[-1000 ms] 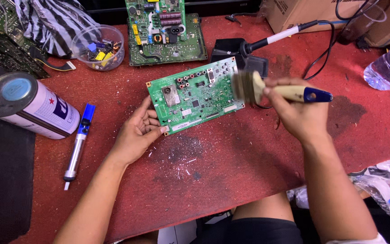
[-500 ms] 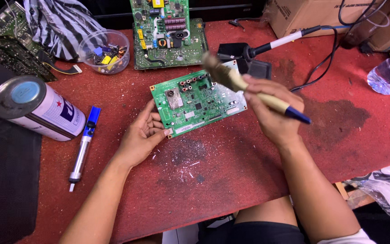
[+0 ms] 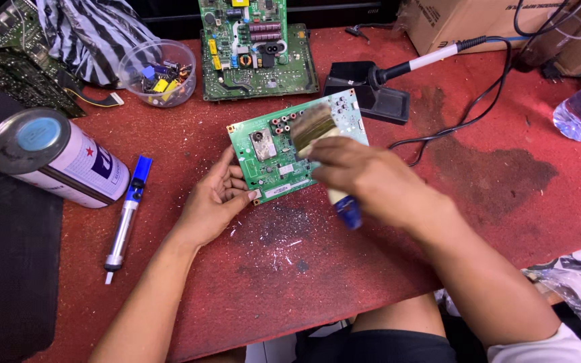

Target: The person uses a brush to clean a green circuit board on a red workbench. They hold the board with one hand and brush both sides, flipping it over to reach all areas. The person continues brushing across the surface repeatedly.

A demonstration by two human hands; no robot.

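The circuit board [image 3: 284, 151] lies mid-table; the spray can [image 3: 55, 158] lies left of it, the soldering iron stand [image 3: 371, 97] behind.

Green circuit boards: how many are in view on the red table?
3 are clear: a small green circuit board steadied by the left hand and brushed by the right hand; a larger one at the top centre; another at the top-left corner, possibly hiding more.
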